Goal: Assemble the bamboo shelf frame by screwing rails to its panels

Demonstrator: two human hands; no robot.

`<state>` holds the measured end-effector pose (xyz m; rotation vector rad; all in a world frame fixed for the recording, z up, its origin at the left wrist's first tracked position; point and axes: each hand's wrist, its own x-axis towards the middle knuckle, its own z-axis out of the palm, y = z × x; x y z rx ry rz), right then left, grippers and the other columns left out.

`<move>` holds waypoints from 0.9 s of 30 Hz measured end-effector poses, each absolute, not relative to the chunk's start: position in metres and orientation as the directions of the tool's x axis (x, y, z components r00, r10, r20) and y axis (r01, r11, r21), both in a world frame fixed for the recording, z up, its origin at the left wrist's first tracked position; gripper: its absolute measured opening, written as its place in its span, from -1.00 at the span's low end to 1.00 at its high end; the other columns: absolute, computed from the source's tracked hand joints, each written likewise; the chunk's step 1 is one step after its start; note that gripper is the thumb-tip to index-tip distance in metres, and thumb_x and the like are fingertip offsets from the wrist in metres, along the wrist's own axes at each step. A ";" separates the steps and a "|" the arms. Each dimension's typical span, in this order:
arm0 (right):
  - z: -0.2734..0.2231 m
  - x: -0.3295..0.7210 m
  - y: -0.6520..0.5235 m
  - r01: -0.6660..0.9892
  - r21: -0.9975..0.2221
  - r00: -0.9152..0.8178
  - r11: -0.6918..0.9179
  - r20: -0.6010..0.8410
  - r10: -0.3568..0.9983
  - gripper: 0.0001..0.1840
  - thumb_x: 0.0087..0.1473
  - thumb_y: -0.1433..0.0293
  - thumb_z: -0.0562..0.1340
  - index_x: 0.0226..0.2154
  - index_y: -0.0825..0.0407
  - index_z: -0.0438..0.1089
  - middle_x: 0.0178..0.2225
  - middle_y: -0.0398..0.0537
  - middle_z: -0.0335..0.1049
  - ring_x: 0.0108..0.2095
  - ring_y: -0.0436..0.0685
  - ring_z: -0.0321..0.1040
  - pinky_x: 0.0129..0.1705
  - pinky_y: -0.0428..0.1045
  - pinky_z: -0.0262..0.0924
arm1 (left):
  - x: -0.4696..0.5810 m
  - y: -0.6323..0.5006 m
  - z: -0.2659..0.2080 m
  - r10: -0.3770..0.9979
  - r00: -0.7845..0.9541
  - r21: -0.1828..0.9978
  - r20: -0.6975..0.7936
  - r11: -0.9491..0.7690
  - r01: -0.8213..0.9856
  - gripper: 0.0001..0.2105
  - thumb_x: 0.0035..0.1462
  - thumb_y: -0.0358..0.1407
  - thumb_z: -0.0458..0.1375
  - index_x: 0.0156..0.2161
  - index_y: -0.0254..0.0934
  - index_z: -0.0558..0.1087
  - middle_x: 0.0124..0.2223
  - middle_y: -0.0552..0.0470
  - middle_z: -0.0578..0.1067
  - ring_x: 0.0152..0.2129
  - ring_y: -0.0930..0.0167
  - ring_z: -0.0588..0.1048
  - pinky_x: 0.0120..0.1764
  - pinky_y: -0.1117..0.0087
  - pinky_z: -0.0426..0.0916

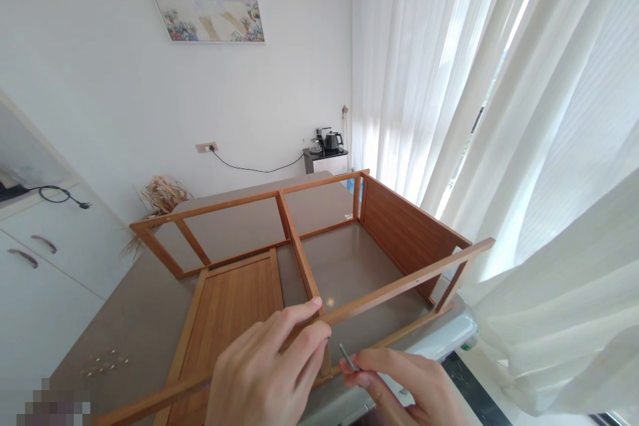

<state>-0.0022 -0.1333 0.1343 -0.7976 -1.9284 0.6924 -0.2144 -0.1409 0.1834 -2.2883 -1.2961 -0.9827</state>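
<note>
A brown wooden furniture frame [292, 233] lies on its side on a table, with a solid end panel [409, 219] at its right. My left hand [269, 359] is over the near rail, its fingers bent around the joint where the crossbar meets it. The thumb is hidden. Just right of that joint, my right hand [404, 383] pinches a thin grey metal rod [348, 356] between thumb and fingers. The rod tilts up toward the rail and appears apart from it; its exact kind is not clear.
Small metal fittings [102, 363] lie on the grey-brown tabletop [140, 313] at left. A loose-looking wooden panel [234, 306] sits within the frame. Dried stalks [164, 194] stand by the wall. Behind are a kettle [333, 140] on a small stand and white curtains [399, 80].
</note>
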 end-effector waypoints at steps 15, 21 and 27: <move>0.121 -0.006 -0.122 0.283 -0.600 -0.410 0.749 0.630 0.660 -0.77 0.25 0.51 0.20 -0.06 -0.02 0.42 -0.35 -0.15 0.56 -0.42 -0.05 0.49 -0.34 -0.22 0.35 | -0.214 -0.140 0.180 0.613 0.332 0.060 0.717 -0.528 0.847 -0.84 0.24 -0.41 0.13 -0.24 -0.11 0.53 -0.09 0.18 0.60 -0.39 0.52 0.56 -0.28 0.50 0.38; 0.126 -0.003 -0.125 0.319 -0.508 -0.450 0.800 0.662 0.599 -0.68 0.23 0.57 0.21 0.01 0.00 0.36 -0.26 -0.11 0.57 -0.42 -0.05 0.49 -0.34 -0.20 0.35 | -0.217 -0.141 0.179 0.640 0.332 0.061 0.693 -0.510 0.858 -0.84 0.22 -0.41 0.16 -0.21 -0.07 0.54 -0.05 0.19 0.59 -0.39 0.52 0.56 -0.27 0.49 0.39; 0.139 0.002 -0.128 0.401 -0.413 -0.478 0.818 0.667 0.571 -0.70 0.27 0.56 0.13 0.02 0.05 0.37 -0.22 -0.02 0.56 -0.42 -0.02 0.47 -0.34 -0.16 0.37 | -0.217 -0.141 0.179 0.637 0.333 0.064 0.695 -0.517 0.854 -0.83 0.21 -0.42 0.16 -0.20 -0.08 0.54 -0.06 0.19 0.59 -0.40 0.52 0.56 -0.25 0.50 0.40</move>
